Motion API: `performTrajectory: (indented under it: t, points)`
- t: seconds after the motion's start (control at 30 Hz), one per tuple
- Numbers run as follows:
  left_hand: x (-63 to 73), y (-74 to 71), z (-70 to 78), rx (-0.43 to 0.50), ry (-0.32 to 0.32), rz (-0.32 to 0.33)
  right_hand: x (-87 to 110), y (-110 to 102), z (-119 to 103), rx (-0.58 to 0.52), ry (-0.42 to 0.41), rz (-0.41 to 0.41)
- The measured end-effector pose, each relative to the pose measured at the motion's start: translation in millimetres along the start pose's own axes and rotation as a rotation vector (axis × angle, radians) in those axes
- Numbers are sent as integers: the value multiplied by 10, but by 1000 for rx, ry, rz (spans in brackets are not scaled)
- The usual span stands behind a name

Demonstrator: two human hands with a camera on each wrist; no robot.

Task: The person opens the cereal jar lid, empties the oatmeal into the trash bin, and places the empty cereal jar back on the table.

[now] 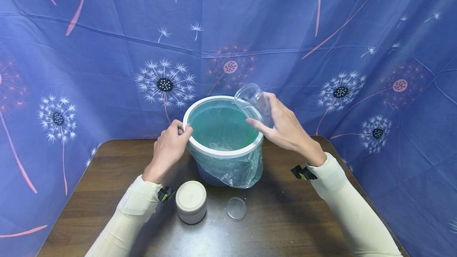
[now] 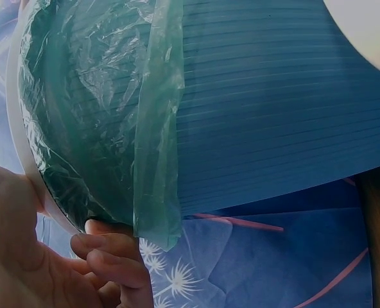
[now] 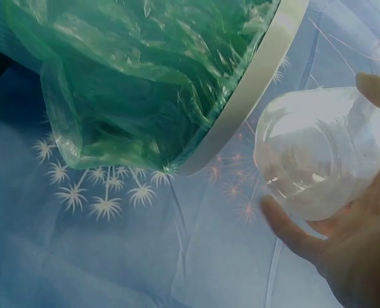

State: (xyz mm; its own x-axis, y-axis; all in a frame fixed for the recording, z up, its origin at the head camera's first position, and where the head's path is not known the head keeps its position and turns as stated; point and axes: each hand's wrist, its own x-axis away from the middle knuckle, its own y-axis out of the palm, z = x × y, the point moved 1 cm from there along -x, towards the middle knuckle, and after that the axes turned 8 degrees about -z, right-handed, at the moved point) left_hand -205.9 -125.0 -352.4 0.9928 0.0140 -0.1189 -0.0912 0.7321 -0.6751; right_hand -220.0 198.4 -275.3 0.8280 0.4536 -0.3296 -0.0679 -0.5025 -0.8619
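A blue ribbed trash bin [image 2: 260,128] stands toward the back of the table. Its white rim ring [image 1: 221,154] sits over a translucent green trash bag [image 1: 242,171], which hangs down outside. My left hand [image 1: 168,148] grips the left side of the rim, thumb on top and fingers curled below the ring, as the left wrist view shows. With the right hand [image 1: 289,128] I hold a clear plastic jar [image 1: 263,109], thumb and fingers around its sides. The jar is tilted, its uncovered mouth toward the bin, above the right part of the rim. No contents are discernible in it.
In front of the bin, a beige lidded canister [image 1: 191,201] stands near my left wrist. A clear round lid [image 1: 236,208] lies flat to its right, with tiny crumbs around it. A blue dandelion-print cloth [image 1: 118,70] hangs behind and beside the brown table [image 1: 285,225].
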Motion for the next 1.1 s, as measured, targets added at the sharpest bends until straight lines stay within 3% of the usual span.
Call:
performTrajectory:
  t: [0.43, 0.73, 1.1]
  points:
    - [7, 4, -1, -3, -7, 0, 202, 54, 51, -258, -70, 178]
    - [3, 8, 6, -6, -7, -1, 388, 73, 119, -304, -93, 278]
    - [0, 13, -5, -9, -7, 4, 618, 141, 184, -313, -54, 327]
